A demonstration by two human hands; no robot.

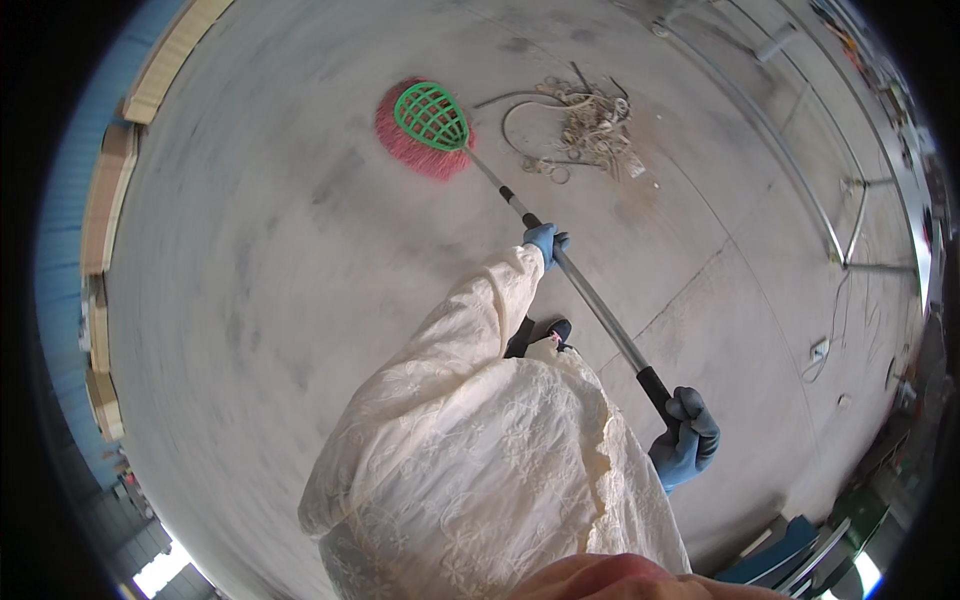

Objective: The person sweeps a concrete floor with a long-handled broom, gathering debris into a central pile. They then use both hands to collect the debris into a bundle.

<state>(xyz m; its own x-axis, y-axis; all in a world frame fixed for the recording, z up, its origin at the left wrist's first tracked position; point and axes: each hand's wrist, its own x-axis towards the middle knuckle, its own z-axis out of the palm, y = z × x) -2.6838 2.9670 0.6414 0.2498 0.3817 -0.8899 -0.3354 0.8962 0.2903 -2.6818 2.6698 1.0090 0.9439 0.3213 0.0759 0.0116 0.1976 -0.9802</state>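
Observation:
A broom with a metal pole, a green lattice head and red bristles stretches from my right side to the far floor. My left hand, in a blue glove, is closed round the pole partway down. At the upper end, my gloved right hand wraps around the black grip. The bristles lie on the grey concrete floor. Just right of them is a heap of debris, with pale scraps, bent strips and loops of cord. The bristles' right edge is close to the outermost strips.
A metal tube frame stands at the far right. A thin cable with a white fitting lies near it. Wooden panels line the blue wall at left. My dark shoe shows below my left forearm. Blue and green objects sit at lower right.

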